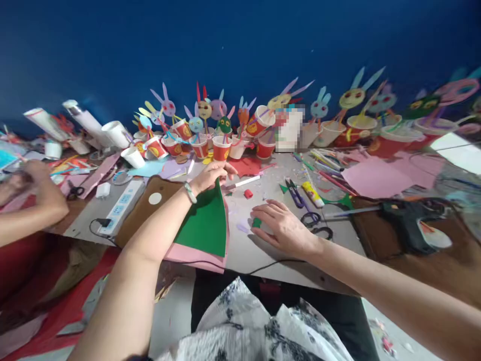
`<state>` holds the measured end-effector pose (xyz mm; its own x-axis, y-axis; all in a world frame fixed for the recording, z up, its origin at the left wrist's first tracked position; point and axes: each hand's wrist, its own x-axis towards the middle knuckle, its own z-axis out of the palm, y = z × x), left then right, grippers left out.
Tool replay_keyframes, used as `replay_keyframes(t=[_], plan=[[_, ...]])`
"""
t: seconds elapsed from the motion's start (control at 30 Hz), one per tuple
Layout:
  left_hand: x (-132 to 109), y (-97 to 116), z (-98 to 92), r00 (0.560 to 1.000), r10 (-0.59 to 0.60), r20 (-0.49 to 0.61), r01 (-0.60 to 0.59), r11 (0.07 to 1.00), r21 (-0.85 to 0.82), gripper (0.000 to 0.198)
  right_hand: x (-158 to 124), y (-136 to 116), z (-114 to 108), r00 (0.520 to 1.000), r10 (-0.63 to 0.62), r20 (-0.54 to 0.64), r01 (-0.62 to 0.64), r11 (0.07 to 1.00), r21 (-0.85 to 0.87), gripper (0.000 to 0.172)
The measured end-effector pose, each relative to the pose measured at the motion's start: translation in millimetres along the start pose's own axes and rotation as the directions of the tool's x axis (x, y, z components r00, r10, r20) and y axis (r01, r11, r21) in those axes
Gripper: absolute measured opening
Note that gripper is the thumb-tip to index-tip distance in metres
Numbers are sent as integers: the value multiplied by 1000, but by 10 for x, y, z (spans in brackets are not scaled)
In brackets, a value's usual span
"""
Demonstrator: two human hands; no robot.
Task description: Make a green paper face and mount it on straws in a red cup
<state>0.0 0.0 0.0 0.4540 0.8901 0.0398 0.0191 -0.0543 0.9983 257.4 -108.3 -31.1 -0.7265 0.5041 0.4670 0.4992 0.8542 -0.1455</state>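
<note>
My left hand (211,176) pinches the top corner of a green paper sheet (206,225), which is slightly raised there. Beneath the green sheet lies a pink sheet (188,253), over a brown board (137,213). My right hand (280,224) rests palm down on the table, its fingers spread and lying flat. A small green paper scrap (257,222) shows at its fingers. Near that hand are dark-handled scissors (296,195), a yellow glue tube (312,194) and a red cap (248,193). A white pen (246,182) lies beyond.
Red paper cups (222,149) with paper rabbit heads line the back wall. A black glue gun (409,223) lies on the right, a power strip (122,206) on the left. A cable (270,264) runs along the front edge. Another person's arm (37,215) is at far left.
</note>
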Motion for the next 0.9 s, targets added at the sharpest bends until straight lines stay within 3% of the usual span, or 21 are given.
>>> replay_keyframes(t=[0.2,0.33,0.5,0.6,0.67,0.7,0.77,0.83,0.9], plan=[[28,-48,-15,995,73,-73,-77,996,-41,25,-34,38,-3,998,12,-69,-9,999,36,11],[45,-63,-95,985,103,-140,-115,990,-85,34,-69,15,37,995,-49,-85,54,997,60,13],[76,-118,-171,982,111,-150,-130,984,-125,35,-103,16,73,994,-88,-62,93,992,82,17],[88,-162,-149,983,109,-147,-116,992,-39,30,-112,24,72,995,-93,-31,95,991,90,17],[69,-157,-87,983,123,-132,-105,985,138,24,-115,27,75,994,-106,-11,106,990,93,15],[46,-135,-40,985,140,-97,-109,956,272,19,-116,28,80,993,-115,-6,115,989,94,14],[-26,-48,79,981,191,16,-167,811,561,10,-118,31,95,991,-135,-1,135,986,97,14],[-122,86,225,964,204,169,-256,555,791,9,-121,33,114,989,-147,3,146,984,97,14],[-225,233,383,960,134,248,-280,354,892,12,-122,31,129,989,-146,18,144,985,95,14]])
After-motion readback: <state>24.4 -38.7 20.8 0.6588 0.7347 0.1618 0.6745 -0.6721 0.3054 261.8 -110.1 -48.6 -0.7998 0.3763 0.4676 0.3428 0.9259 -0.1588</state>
